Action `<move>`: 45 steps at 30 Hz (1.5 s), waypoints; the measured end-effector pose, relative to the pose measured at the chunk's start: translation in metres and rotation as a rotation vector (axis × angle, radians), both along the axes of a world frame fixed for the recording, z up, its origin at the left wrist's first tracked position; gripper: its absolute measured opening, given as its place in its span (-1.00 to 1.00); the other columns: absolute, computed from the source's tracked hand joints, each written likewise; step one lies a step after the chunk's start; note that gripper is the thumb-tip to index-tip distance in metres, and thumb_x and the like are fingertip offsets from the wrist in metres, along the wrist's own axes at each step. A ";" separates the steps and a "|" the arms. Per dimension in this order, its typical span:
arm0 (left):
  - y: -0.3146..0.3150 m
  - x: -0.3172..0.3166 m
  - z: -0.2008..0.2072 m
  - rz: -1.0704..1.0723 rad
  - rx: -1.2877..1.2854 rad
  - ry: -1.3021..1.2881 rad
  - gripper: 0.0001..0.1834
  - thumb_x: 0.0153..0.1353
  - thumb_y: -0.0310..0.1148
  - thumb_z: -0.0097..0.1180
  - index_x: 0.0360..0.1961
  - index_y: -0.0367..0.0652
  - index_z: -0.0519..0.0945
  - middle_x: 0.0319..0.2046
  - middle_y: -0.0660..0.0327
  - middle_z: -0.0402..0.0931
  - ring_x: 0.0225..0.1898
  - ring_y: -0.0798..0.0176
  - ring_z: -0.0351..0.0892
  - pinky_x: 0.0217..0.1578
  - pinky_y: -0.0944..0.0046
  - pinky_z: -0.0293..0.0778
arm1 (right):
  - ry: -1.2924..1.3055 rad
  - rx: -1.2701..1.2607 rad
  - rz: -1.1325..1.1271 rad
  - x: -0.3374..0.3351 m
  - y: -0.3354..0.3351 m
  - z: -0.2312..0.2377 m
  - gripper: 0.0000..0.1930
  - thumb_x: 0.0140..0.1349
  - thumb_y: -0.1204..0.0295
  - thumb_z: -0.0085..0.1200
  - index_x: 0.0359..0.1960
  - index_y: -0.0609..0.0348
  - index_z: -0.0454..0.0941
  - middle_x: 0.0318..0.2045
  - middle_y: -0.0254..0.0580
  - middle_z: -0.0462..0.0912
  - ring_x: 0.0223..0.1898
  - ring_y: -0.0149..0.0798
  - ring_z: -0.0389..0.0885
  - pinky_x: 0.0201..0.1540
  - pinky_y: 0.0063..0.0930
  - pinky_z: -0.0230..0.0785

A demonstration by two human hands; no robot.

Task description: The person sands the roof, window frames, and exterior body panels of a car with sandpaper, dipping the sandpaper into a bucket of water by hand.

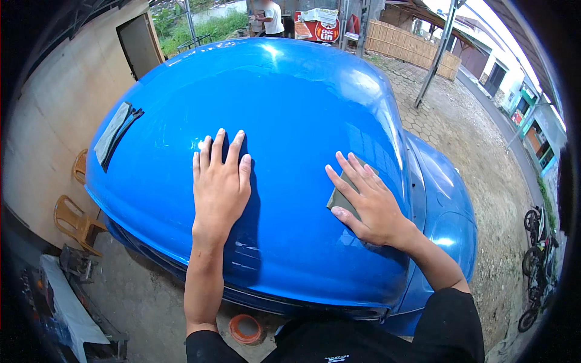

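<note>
- Bodywork [296,260] of a glossy blue car: curves across the centre of the view.
- Left hand [221,184]: rests palm-down on the bodywork, released, fingers extended.
- Right hand [374,209]: lies spread and unclenched over a grey-green pad [342,198].
- Pad: sits against the bodywork beneath the right hand, partly covered.
- Greyish strip [113,134], dark along one side: lies on the bodywork, far left.
- Brown chair [74,219]: stands beside the wall [72,97].
</note>
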State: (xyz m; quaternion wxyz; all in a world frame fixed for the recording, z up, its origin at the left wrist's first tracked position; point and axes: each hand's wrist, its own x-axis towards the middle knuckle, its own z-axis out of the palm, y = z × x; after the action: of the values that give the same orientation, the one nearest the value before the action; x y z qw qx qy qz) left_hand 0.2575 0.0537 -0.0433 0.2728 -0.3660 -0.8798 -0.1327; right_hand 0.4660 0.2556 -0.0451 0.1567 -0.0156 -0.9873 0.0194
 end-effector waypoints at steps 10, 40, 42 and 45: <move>0.000 0.008 0.003 0.007 -0.030 -0.025 -0.48 0.51 -0.07 -0.30 0.41 0.04 0.29 0.40 -0.04 0.18 0.45 -0.18 0.07 0.43 -0.17 -0.04 | 0.030 -0.017 0.084 -0.195 0.048 0.032 -0.28 0.46 -0.14 -0.41 0.50 0.02 0.03 0.50 0.09 -0.01 0.53 0.09 -0.10 0.53 -0.04 -0.24; -0.008 0.000 0.000 0.013 0.005 -0.059 -0.47 0.49 -0.03 -0.26 0.38 0.08 0.36 0.39 -0.01 0.22 0.46 -0.13 0.06 0.44 -0.17 -0.09 | 0.033 -0.083 -0.062 0.036 -0.001 -0.011 -0.33 0.36 0.04 -0.09 0.47 -0.04 0.16 0.48 0.07 0.09 0.49 0.13 0.05 0.47 0.05 -0.11; -0.008 -0.002 -0.006 0.009 -0.008 -0.040 -0.47 0.49 -0.03 -0.25 0.38 0.04 0.36 0.39 -0.04 0.21 0.45 -0.15 0.07 0.44 -0.21 -0.10 | 0.056 -0.108 -0.073 0.005 0.030 -0.008 -0.33 0.40 0.02 -0.15 0.48 -0.01 0.11 0.48 0.09 0.08 0.49 0.12 0.03 0.48 0.05 -0.13; 0.001 0.005 0.005 -0.017 0.019 -0.049 -0.46 0.48 -0.02 -0.23 0.37 0.03 0.36 0.39 -0.03 0.21 0.45 -0.15 0.06 0.43 -0.20 -0.10 | 0.103 -0.090 -0.104 -0.058 0.096 0.004 -0.32 0.45 -0.02 -0.23 0.49 0.01 0.06 0.49 0.09 0.03 0.50 0.11 -0.01 0.50 0.01 -0.16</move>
State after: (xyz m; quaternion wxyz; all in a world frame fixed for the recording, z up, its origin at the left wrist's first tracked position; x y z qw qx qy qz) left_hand 0.2620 0.0542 -0.0387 0.2535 -0.3674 -0.8818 -0.1522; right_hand 0.4081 0.3516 -0.0408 0.2074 -0.0728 -0.9739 0.0563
